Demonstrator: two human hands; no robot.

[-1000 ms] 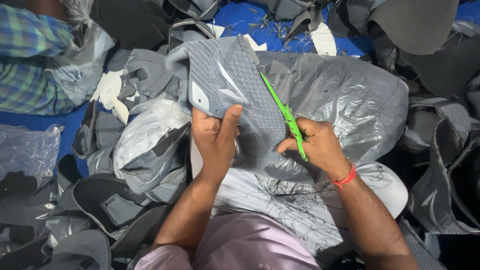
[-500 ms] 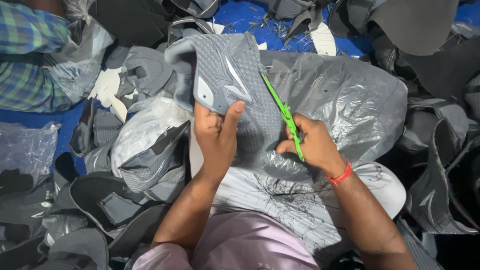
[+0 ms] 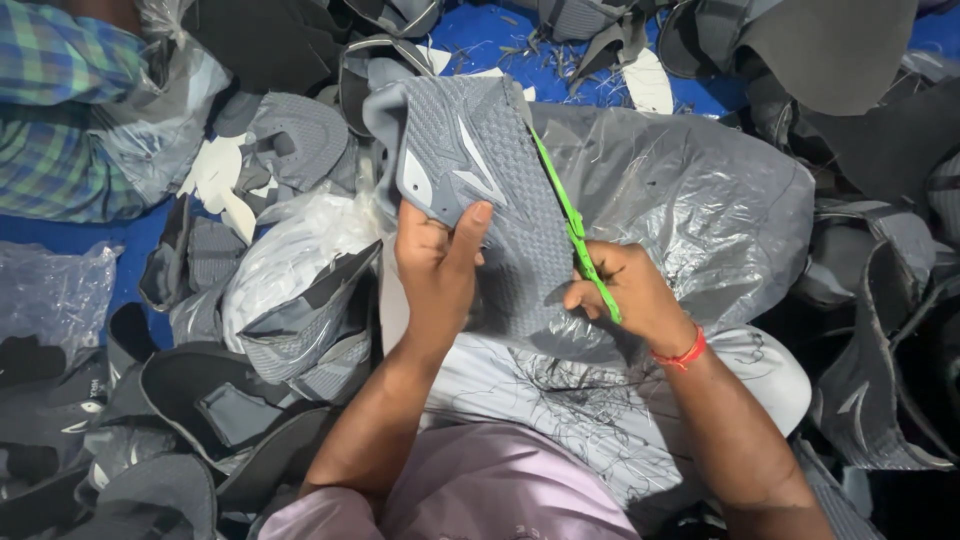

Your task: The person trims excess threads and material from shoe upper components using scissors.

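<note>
My left hand (image 3: 437, 268) grips a grey knitted shoe-upper piece (image 3: 480, 175) with white stripe marks, thumb on its face. My right hand (image 3: 628, 297) holds bright green scissors (image 3: 575, 230), whose blades run along the piece's right edge. Both hands work over a white sack (image 3: 560, 395) strewn with dark thread trimmings, in front of my lilac-clad lap.
Clear plastic bags (image 3: 690, 200) stuffed with grey pieces lie to the right and left (image 3: 290, 270). Heaps of grey and black shoe uppers (image 3: 170, 440) surround me on a blue sheet (image 3: 480, 30). A person in a checked shirt (image 3: 60, 120) sits at the upper left.
The grey piece and both hands have stayed almost in place. The scissors have crept slightly along the right edge of the piece.
</note>
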